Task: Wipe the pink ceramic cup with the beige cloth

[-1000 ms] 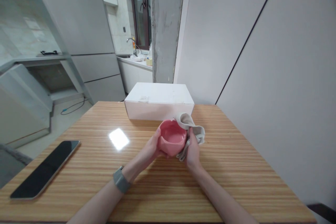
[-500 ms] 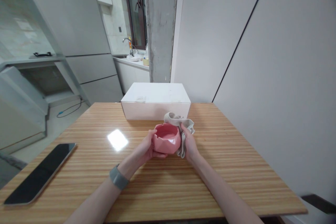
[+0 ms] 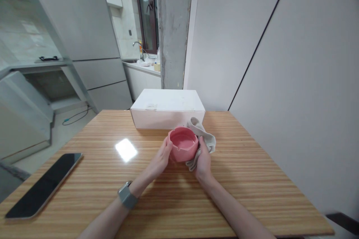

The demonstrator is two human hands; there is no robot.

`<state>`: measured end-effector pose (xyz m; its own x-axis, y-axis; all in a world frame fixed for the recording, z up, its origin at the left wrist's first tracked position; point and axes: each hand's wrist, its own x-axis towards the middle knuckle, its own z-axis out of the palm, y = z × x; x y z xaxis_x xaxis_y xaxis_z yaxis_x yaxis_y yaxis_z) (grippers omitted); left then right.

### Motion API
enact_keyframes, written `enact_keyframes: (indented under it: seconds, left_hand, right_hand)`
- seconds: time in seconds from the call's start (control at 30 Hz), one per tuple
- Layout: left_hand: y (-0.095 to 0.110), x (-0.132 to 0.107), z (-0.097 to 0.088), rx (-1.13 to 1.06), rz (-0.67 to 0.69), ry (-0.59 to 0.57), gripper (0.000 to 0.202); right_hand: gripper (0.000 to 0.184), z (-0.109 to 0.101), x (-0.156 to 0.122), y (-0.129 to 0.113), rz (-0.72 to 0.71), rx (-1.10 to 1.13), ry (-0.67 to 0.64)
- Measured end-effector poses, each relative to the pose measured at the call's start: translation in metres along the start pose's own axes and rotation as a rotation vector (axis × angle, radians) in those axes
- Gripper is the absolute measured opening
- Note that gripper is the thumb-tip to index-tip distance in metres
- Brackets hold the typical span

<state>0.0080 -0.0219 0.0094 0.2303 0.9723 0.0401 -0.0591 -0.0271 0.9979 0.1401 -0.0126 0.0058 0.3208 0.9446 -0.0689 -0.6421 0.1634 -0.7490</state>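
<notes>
A pink faceted bowl [image 3: 183, 143] is held just above the wooden table [image 3: 174, 201], tilted a little toward me. My left hand [image 3: 162, 157] cups its left side with fingers curled round it. My right hand [image 3: 203, 160] presses a beige cloth [image 3: 204, 138] against the bowl's right side, fingers closed on the cloth. Part of the cloth bunches up behind the bowl and part hangs under my right palm.
A white closed box [image 3: 167, 109] stands at the table's far edge, right behind the bowl. A dark tablet [image 3: 45, 183] lies at the near left corner. A white wall runs along the right. A fridge [image 3: 92, 37] and kitchen counter lie beyond the table.
The bowl has tipped and turned slightly in my hands, and the cloth has shifted round its right side. Both hands stay on the bowl in the same spot.
</notes>
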Motion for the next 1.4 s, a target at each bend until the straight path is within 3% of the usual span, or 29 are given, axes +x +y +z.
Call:
enact_keyframes:
  seconds: [0.1,0.17,0.27,0.33,0.43,0.5,0.63,0.77,0.87,0.93,1.0,1.07,1.13,1.27,1.4]
  left_hand:
    - [-0.005,0.002,-0.001,0.141,0.121,0.125,0.047]
    - [-0.006,0.003,0.001,0.121,0.161,0.157,0.06]
    - [0.001,0.0,0.003,0.083,0.218,0.136,0.089]
    - [0.01,-0.004,0.002,0.077,0.241,0.066,0.099]
    - [0.021,-0.008,0.0,0.091,0.226,-0.018,0.096]
    - [0.023,-0.007,0.0,0.087,0.205,0.003,0.092]
    - [0.014,-0.002,0.004,0.067,0.204,0.151,0.09]
    - [-0.002,0.001,0.013,0.131,0.259,0.341,0.094]
    - [-0.011,0.0,0.018,0.164,0.285,0.413,0.096]
    - [-0.013,0.0,0.017,0.142,0.289,0.375,0.096]
    - [-0.011,0.0,0.012,0.063,0.283,0.25,0.08]
    - [-0.007,0.001,0.005,0.002,0.278,0.132,0.059]
    - [-0.003,0.003,-0.001,0.05,0.294,0.106,0.048]
    - [0.002,0.004,-0.009,0.164,0.31,0.133,0.065]
    - [0.003,0.005,-0.012,-0.002,0.184,-0.044,0.089]
  right_hand:
    - [0.026,0.003,0.006,-0.01,0.111,0.051,-0.095]
    - [0.024,0.004,0.006,-0.015,0.242,0.06,-0.151]
    - [0.025,0.004,0.004,-0.019,0.441,0.053,-0.154]
    - [0.027,0.004,0.003,-0.02,0.495,0.029,-0.15]
    - [0.027,0.003,0.003,-0.02,0.47,0.037,-0.182]
    - [0.028,0.003,0.004,-0.019,0.44,0.088,-0.19]
    - [0.03,0.005,0.002,-0.013,0.366,0.153,-0.156]
    - [0.031,0.005,-0.007,0.001,0.183,0.146,-0.137]
    - [0.032,0.004,-0.013,0.009,0.105,0.086,-0.097]
    - [0.029,0.004,-0.012,0.009,0.098,0.087,-0.079]
    - [0.025,0.003,-0.007,0.004,0.128,0.132,-0.061]
    - [0.025,0.001,0.0,-0.003,0.215,0.174,-0.021]
    - [0.028,-0.001,0.007,-0.011,0.341,0.175,0.016]
    - [0.034,-0.003,0.011,-0.018,0.52,0.143,-0.084]
    - [0.035,-0.002,0.006,-0.016,0.574,0.146,-0.213]
